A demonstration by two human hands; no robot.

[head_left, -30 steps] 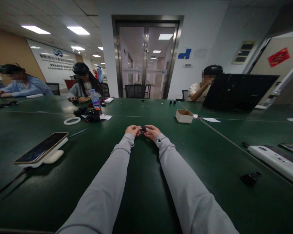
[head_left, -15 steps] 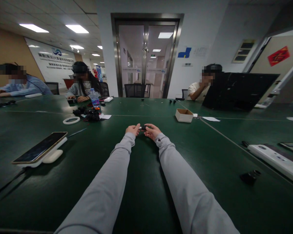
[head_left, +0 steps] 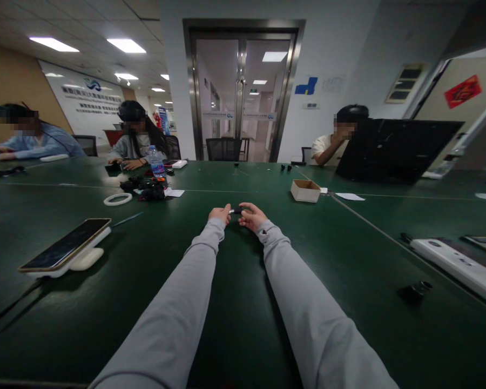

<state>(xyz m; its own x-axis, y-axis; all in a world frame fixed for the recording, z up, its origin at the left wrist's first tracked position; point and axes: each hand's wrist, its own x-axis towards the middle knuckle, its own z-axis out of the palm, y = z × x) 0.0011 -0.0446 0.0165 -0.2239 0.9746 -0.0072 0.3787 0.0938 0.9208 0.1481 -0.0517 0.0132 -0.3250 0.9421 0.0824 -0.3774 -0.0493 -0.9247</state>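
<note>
Over the green table [head_left: 243,335], my left hand [head_left: 219,214] pinches the silver end of a small black-and-silver cylindrical object [head_left: 235,211]. Its kind is too small to make out. At the black end, my right hand [head_left: 252,216] has its thumb and index finger curled around the tip, the index slightly raised. Both hands are close together in front of me, and the object lies level between them. A flared black piece [head_left: 415,293] rests on the table far to the right of my right hand.
A phone on a white stand [head_left: 67,246] is at left, near a tape roll [head_left: 117,199], black gear [head_left: 146,188] and a water bottle [head_left: 156,163]. An open box [head_left: 305,190] stands ahead right, a white power strip [head_left: 456,267] at right. Three people sit across the table, one behind a black monitor [head_left: 400,150].
My right index finger has lifted slightly, and a little more of the object's black part shows. Both hands stay in nearly the same place. The view has shifted very slightly.
</note>
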